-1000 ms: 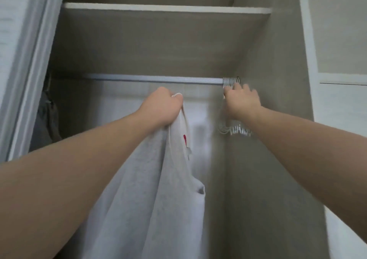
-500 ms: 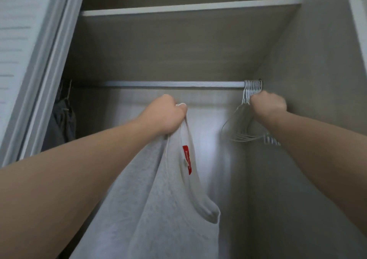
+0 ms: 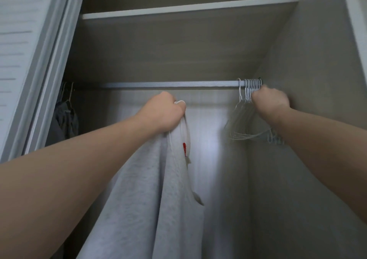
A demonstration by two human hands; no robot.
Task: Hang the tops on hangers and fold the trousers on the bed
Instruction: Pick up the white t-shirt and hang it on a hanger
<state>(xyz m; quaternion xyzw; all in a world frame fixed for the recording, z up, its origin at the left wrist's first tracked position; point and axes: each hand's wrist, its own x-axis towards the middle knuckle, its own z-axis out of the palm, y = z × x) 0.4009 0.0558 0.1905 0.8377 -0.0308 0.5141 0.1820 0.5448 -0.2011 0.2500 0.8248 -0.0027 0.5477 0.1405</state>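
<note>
Inside the wardrobe, my left hand grips a light grey top with a red neck label, together with the white hook of a hanger, just below the rail. The top hangs down from my fist. At the rail's right end hangs a bunch of several white wire hangers. My right hand is curled round their necks right under the hooks. One hook sits slightly apart to the left of the bunch.
A shelf runs above the rail. Dark garments hang at the rail's far left, behind the sliding door frame. The wardrobe's right wall stands close beside my right hand.
My right hand has closed on the hangers at the rail's right end and one hook has shifted left of the bunch. My left hand keeps holding the grey top up.
</note>
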